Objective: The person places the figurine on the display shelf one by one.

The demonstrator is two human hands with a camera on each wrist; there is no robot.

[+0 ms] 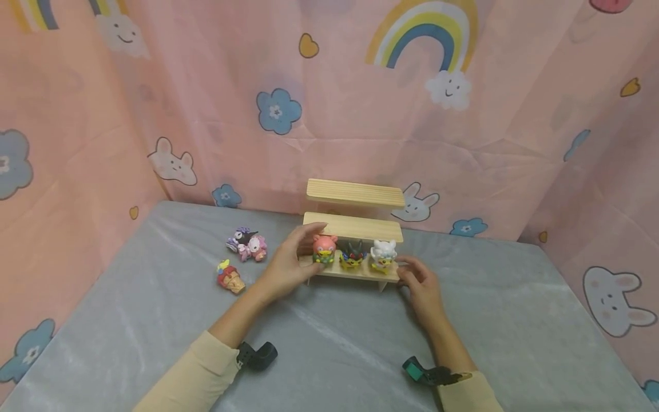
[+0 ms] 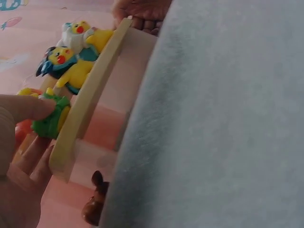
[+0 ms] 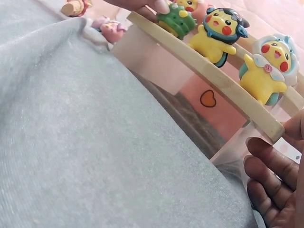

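A stepped wooden shelf (image 1: 355,229) stands toward the back of the table (image 1: 334,355), just before the hanging backdrop (image 1: 360,114); three small figures stand in a row on its lowest step, the left figure (image 1: 324,249) at the left end, the middle figure (image 1: 352,255) beside it, the right figure (image 1: 383,254) toward the right end; the left hand (image 1: 290,263) is at the shelf's left end, its fingers on the left figure; the right hand (image 1: 419,286) is at the shelf's right end, fingers against the lowest step's edge; left of the shelf, on the table, lies a pair of figures (image 1: 247,245) touching one another; nearer than these lies a lone figure (image 1: 229,277), apart from them.
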